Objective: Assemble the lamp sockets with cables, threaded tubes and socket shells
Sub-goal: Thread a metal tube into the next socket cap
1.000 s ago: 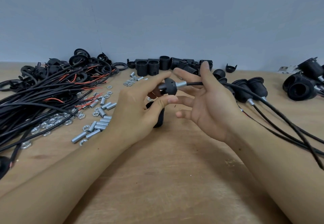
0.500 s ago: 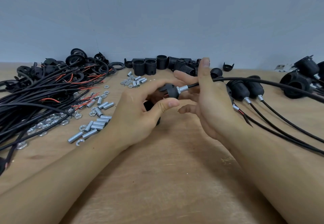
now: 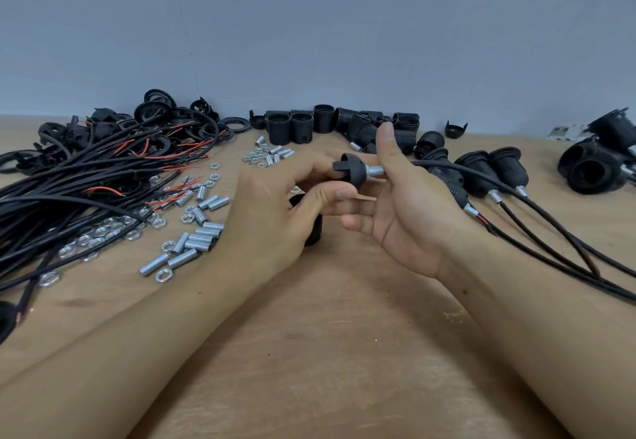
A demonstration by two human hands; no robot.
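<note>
Head view: hands [image 3: 275,211] hold socket cap [image 3: 349,172].

Black socket cap [image 3: 349,172] with a silver threaded tube [image 3: 375,172] at its end, between the left hand [image 3: 275,208] and the right hand [image 3: 402,204]; black cable [image 3: 481,175] running off to the right of the right hand. Left of the left hand: silver tubes [image 3: 192,242] and silver nuts [image 3: 99,232], beside a heap of black cables [image 3: 69,180] with red and black wire ends. Beyond the hands: black ribbed socket shells [image 3: 292,127]. Right of the right hand: black assembled sockets [image 3: 481,170] with silver tubes. Light brown wood-grain table [image 3: 327,352]; plain grey-blue wall [image 3: 309,25]
</note>
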